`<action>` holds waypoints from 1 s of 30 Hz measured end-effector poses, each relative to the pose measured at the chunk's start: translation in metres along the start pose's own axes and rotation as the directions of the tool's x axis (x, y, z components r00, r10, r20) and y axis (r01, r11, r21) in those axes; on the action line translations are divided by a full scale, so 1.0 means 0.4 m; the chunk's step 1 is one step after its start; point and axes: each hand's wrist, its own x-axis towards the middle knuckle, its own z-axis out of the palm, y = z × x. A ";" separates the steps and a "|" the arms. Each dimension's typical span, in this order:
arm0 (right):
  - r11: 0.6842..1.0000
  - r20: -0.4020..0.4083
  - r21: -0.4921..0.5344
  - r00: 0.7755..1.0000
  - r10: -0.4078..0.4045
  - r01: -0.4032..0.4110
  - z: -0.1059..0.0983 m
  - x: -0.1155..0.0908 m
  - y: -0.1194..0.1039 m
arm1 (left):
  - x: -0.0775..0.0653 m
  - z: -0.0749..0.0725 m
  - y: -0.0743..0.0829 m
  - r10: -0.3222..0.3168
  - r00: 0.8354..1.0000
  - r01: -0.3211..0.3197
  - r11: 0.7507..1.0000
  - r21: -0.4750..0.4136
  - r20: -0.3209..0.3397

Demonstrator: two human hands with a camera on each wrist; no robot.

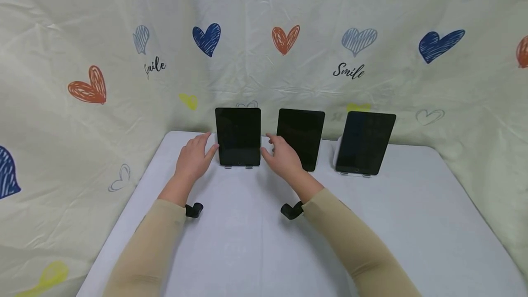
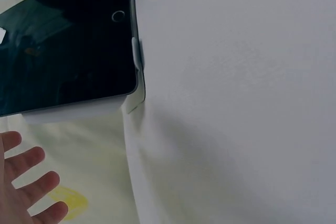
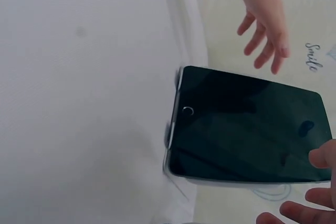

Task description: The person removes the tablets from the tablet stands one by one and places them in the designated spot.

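A black tablet [image 1: 238, 136] leans upright on a white stand [image 2: 79, 111] at the back left of the table, its dark screen facing me. Fingers spread, my left hand [image 1: 194, 157] is beside its left edge; the right wrist view shows a gap between that hand and the tablet. On the other side my right hand [image 1: 284, 156] has its fingers extended around the right edge, and its thumb [image 3: 320, 157] overlaps the screen in the right wrist view. Neither hand grips anything. Partly behind my right hand stands a second tablet [image 1: 303, 132].
A third tablet [image 1: 365, 143] tilts on its stand farther right. The table [image 1: 247, 242] has a white cover. Close behind the tablets hangs a pale curtain [image 1: 247, 3] printed with hearts. Each wrist wears a black camera mount, such as the right mount [image 1: 291, 211].
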 end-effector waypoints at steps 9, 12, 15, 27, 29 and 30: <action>1.000 -0.004 0.030 1.000 0.004 -0.004 0.005 0.023 -0.038 | 0.040 -0.001 0.006 -0.031 0.999 0.029 0.998 -0.047 -0.028; 1.000 -0.004 0.021 1.000 0.012 -0.012 0.011 0.032 -0.045 | 0.048 -0.002 0.014 -0.044 0.999 0.042 0.997 -0.061 -0.029; 1.000 0.003 0.011 1.000 0.023 -0.023 0.017 0.041 -0.052 | 0.057 -0.002 0.020 -0.054 0.998 0.052 0.996 -0.066 -0.033; 0.998 -0.013 0.053 0.999 0.041 -0.041 0.029 0.063 -0.074 | 0.088 0.002 0.043 -0.071 0.994 0.063 0.993 -0.100 -0.084; 0.997 -0.021 0.069 0.999 0.048 -0.047 0.033 0.067 -0.074 | 0.090 0.000 0.047 -0.080 0.992 0.070 0.991 -0.111 -0.094; 0.996 -0.025 0.078 0.998 0.051 -0.049 0.035 0.069 -0.074 | 0.091 0.000 0.048 -0.088 0.991 0.076 0.990 -0.121 -0.100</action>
